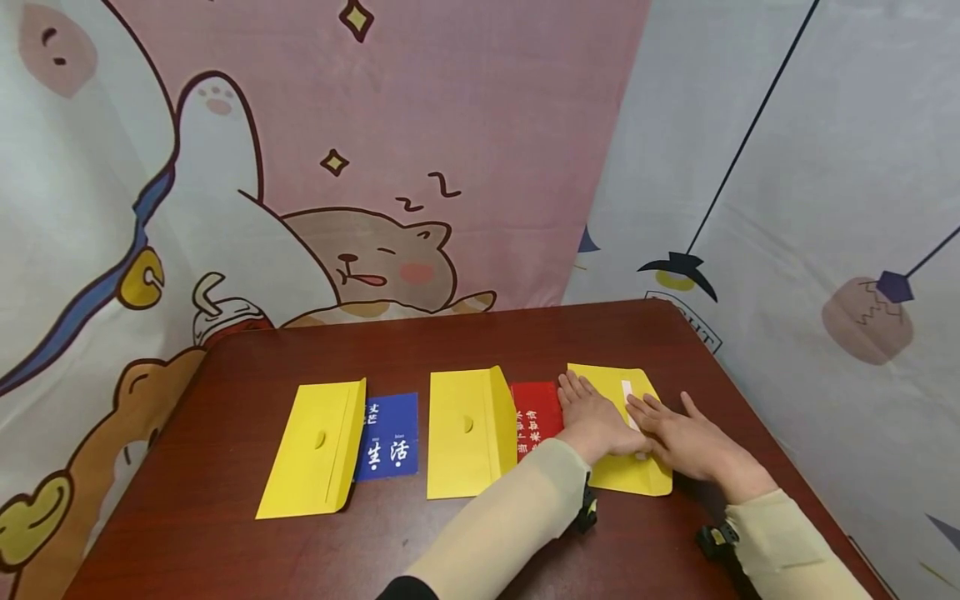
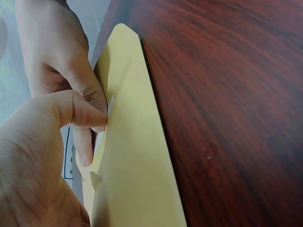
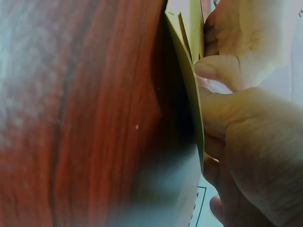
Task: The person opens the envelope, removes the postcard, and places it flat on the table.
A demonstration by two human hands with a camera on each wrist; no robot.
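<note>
A yellow envelope (image 1: 628, 477) lies at the right of the table, its flap on the right side with a white strip (image 1: 627, 390) along it. My left hand (image 1: 596, 423) rests on the envelope's body, fingers stretched forward. On the flap side, my right hand (image 1: 686, 442) lays its extended fingertips over the white strip. Both thumbs meet near the strip's lower end, and in the left wrist view the left thumb (image 2: 90, 111) is bent with its tip at the flap. A red card (image 1: 534, 408) with white characters shows left of my left hand, partly covered by it.
Two more yellow envelopes lie to the left, one in the middle (image 1: 457, 442) and one farther left (image 1: 307, 450), each with a half-round tab. Between them is a blue card (image 1: 390, 442) with white characters. The dark red table (image 1: 360, 550) meets printed cloth walls (image 1: 487, 167) behind and to the right.
</note>
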